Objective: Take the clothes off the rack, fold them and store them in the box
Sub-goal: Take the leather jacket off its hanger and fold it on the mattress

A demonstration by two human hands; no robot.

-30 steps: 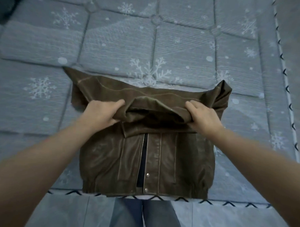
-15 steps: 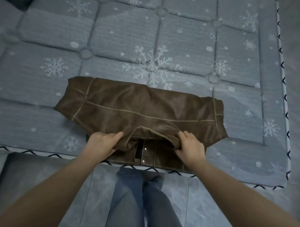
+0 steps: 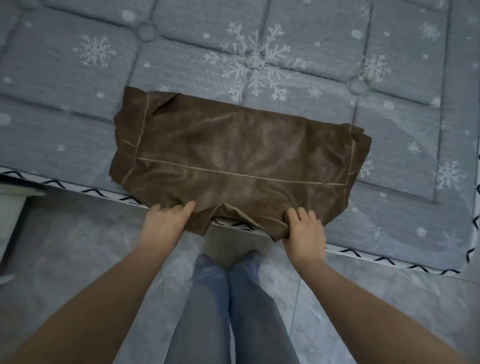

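A brown leather-look jacket [image 3: 239,157] lies folded in half on the near edge of the mattress [image 3: 399,111], its back panel and tan seams facing up. My left hand [image 3: 165,221] grips the folded-over edge at the near left. My right hand [image 3: 304,230] pinches that same edge at the near right. The jacket's near edge hangs slightly over the mattress border. No rack or box is in view.
The grey quilted mattress with snowflake print fills the upper view; its trimmed corner [image 3: 467,260] is at the right. A white piece of furniture [image 3: 3,220] stands at the left edge. My legs in grey jeans [image 3: 223,303] stand on the grey tiled floor.
Both hands pulled the jacket's upper half down over its lower half, covering the front zipper and hem. The fold now reaches the mattress edge.
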